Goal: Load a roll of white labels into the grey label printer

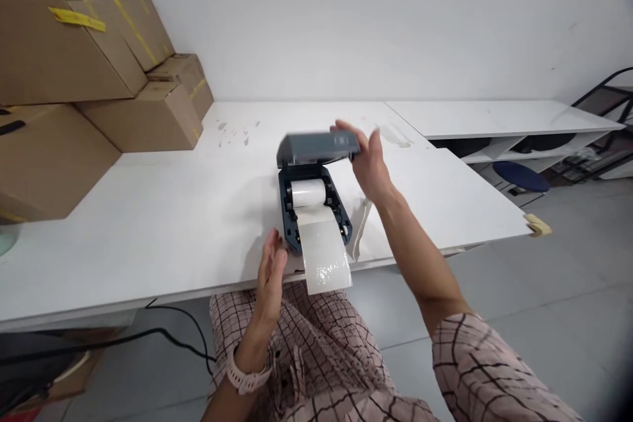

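Observation:
A dark grey label printer [287, 227] sits at the front edge of the white table with its lid [316, 147] raised, slightly blurred. Inside lies a white label roll [308, 193]. From it a strip of labels [326, 257] runs forward over the printer's front and hangs past the table edge. My right hand [368, 161] holds the right side of the lid, thumb up, some fingers behind it. My left hand [271, 277] is beside the printer's front left corner, fingers stretched out and holding nothing; whether it touches the casing I cannot tell.
Cardboard boxes [93, 53] are stacked on the left. A crumpled paper strip [363, 229] lies right of the printer. The white table [173, 224] meets the wall behind. Black cables [163, 333] hang below left; a blue stool [521, 175] stands at far right.

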`<action>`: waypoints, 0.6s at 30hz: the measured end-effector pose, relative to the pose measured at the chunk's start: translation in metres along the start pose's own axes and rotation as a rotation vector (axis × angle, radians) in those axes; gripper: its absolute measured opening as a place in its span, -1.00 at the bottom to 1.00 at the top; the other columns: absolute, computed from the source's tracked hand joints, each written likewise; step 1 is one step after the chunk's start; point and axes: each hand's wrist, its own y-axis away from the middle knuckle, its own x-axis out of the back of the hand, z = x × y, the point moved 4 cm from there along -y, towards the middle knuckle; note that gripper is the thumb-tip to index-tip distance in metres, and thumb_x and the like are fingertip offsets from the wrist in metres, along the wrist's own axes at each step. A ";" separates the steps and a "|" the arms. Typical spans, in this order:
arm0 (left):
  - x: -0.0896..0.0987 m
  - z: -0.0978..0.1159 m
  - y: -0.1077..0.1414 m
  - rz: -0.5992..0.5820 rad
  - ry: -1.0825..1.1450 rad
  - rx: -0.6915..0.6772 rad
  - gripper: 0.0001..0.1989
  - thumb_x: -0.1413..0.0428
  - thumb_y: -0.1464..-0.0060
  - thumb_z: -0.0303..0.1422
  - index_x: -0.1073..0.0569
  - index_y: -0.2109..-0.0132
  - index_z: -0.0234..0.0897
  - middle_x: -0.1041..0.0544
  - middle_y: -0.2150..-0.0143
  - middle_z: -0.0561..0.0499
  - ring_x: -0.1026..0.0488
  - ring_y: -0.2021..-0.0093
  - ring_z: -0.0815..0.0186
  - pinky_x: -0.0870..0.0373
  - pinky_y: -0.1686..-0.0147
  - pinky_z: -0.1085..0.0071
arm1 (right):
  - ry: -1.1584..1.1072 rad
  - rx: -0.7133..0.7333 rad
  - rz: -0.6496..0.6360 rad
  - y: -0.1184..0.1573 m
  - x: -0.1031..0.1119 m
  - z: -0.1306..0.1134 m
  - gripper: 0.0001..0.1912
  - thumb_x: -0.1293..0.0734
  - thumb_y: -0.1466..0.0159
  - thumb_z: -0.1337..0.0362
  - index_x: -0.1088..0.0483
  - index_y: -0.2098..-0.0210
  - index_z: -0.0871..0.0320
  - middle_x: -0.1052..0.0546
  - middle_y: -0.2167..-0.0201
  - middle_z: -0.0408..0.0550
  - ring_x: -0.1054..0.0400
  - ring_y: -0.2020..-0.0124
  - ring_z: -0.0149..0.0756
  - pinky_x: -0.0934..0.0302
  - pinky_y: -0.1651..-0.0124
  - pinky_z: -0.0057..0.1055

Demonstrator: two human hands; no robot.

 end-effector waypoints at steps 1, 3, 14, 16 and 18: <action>0.001 0.005 -0.002 0.037 0.009 -0.024 -0.22 0.07 -0.38 0.10 0.03 -0.58 -0.04 0.00 -0.64 -0.06 0.01 -0.60 0.08 -0.12 -0.51 0.12 | 0.001 -0.022 0.014 0.027 -0.004 -0.001 -0.11 0.16 -0.39 -0.45 -0.20 -0.45 -0.17 -0.32 -0.45 -0.18 -0.10 -0.52 0.00 0.00 -0.55 0.08; 0.001 0.019 -0.006 0.105 0.022 -0.092 -0.21 0.04 -0.36 0.13 0.03 -0.58 0.00 0.05 -0.65 -0.05 0.08 -0.62 0.07 -0.01 -0.54 0.07 | -0.019 -0.101 0.045 0.072 -0.013 0.002 -0.30 -0.09 -0.42 -0.37 -0.32 -0.37 -0.24 -0.27 -0.49 -0.24 -0.06 -0.54 0.02 0.01 -0.56 0.07; -0.027 0.037 -0.048 0.037 0.165 0.015 -0.03 -0.26 -0.18 0.03 0.01 -0.57 0.01 -0.02 -0.63 -0.09 -0.03 -0.58 -0.13 -0.22 -0.48 -0.03 | -0.532 -0.640 0.269 0.131 -0.048 0.039 0.06 -0.51 -0.16 -0.18 -0.08 -0.53 -0.08 -0.29 -0.49 -0.02 -0.18 -0.49 0.09 -0.07 -0.53 0.09; -0.028 0.031 -0.046 0.000 0.187 0.007 -0.12 -0.26 -0.19 0.01 -0.12 -0.53 -0.04 -0.22 -0.55 -0.13 -0.19 -0.52 -0.11 -0.29 -0.44 -0.04 | -0.556 -0.672 0.243 0.139 -0.052 0.042 0.01 -0.49 -0.20 -0.18 -0.12 -0.51 -0.06 -0.37 -0.43 0.01 -0.29 -0.42 0.10 -0.14 -0.50 0.10; -0.027 0.028 -0.044 -0.011 0.182 -0.031 -0.20 -0.25 -0.20 0.00 -0.24 -0.47 -0.10 -0.35 -0.47 -0.15 -0.30 -0.46 -0.09 -0.34 -0.40 -0.03 | -0.546 -0.671 0.239 0.144 -0.054 0.045 -0.06 -0.47 -0.24 -0.18 -0.16 -0.49 -0.07 -0.42 -0.40 0.01 -0.33 -0.39 0.11 -0.18 -0.47 0.10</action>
